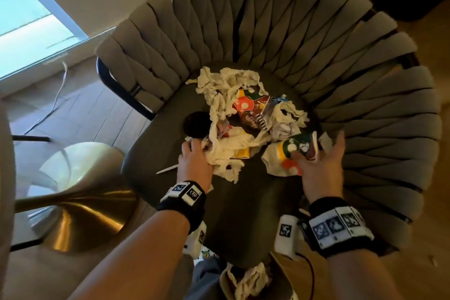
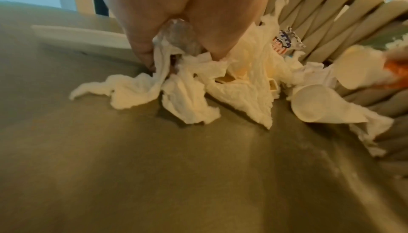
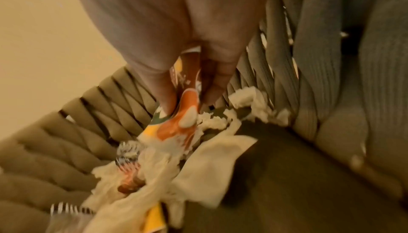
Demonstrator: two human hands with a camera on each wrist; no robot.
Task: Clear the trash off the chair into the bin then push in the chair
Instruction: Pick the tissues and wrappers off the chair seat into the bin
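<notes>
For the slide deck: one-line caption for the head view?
Left hand grips crumpled tissues, right hand pinches a patterned paper cup on the chair seat.

A: What carries the load?

B: One chair seat [image 1: 155,153], dark and smooth, ringed by a woven strap backrest [image 1: 280,19].

A: Items lying on it?

B: Crumpled white paper towels [image 1: 226,85], heaped mid-seat. Colourful wrappers [image 1: 253,105] tangled among them. One round black lid [image 1: 196,124], flat, at the heap's left edge. One white stick [image 1: 168,169], lying apart near the front left. One patterned paper cup [image 1: 287,153] on its side, right of the heap.
</notes>
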